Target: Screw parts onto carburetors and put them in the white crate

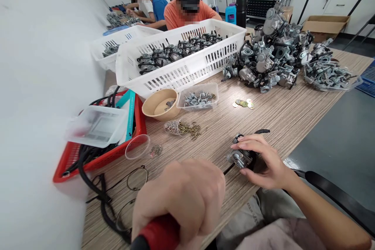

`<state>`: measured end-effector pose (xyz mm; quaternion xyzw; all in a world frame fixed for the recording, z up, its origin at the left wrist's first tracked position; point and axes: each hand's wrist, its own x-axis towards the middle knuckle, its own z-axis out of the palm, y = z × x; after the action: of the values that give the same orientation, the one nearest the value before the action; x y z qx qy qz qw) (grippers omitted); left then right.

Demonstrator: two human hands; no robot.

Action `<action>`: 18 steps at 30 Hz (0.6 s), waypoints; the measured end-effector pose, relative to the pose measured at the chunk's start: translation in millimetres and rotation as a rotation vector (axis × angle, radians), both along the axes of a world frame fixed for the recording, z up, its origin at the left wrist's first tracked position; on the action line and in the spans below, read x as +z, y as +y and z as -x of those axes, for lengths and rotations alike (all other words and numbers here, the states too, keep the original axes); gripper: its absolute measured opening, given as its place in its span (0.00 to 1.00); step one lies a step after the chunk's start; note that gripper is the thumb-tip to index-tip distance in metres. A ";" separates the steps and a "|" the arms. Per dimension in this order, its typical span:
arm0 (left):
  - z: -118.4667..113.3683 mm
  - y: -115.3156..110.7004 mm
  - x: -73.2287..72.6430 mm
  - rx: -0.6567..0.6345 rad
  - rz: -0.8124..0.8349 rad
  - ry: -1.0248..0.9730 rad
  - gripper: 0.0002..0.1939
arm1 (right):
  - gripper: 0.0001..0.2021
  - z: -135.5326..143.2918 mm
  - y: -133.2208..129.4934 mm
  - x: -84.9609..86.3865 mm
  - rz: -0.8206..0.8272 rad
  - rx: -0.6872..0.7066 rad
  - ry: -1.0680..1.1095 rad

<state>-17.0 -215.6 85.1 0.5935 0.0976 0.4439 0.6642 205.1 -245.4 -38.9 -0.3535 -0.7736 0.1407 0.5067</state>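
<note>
Large in the foreground, my left hand (181, 199) is closed in a fist around a tool with a red and black handle (161, 232); its working end is hidden. My right hand (268, 160) grips a small metal carburetor (241, 158) resting on the table, fingers over the top and thumb on the near side. A black hose (262, 131) sticks out behind it. Beyond this hand lie several round brass-coloured discs (243, 103). Small brass screws (193, 129) spill from a tipped clear cup (172, 127) left of the carburetor.
A white basket (181, 76) of carburetors stands behind a tan bowl (159, 115) and a clear tray (199, 106) of small parts. Piled carburetors (266, 58) rise at back right. Left are a red basket (140, 121) and eyeglasses (137, 177). Co-workers (184, 8) sit opposite.
</note>
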 end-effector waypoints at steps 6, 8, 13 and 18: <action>-12.5 1.9 -6.8 0.031 -0.055 -0.131 0.28 | 0.28 0.2 0.1 0.4 -0.004 -0.017 -0.021; -13.0 -1.4 0.7 0.057 -0.021 -0.055 0.27 | 0.28 -0.2 0.3 0.7 -0.010 -0.022 -0.024; -19.4 -5.0 22.9 0.060 0.137 0.054 0.27 | 0.29 -1.6 0.7 1.5 -0.018 -0.029 -0.017; -32.5 -2.1 27.0 -0.091 0.323 -0.084 0.31 | 0.27 -4.0 -1.4 -3.8 0.050 -0.072 0.001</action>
<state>15.5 -217.7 112.1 0.4637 0.1130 0.4164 0.7738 209.0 -246.9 -42.7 -0.3937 -0.7563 0.1418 0.5029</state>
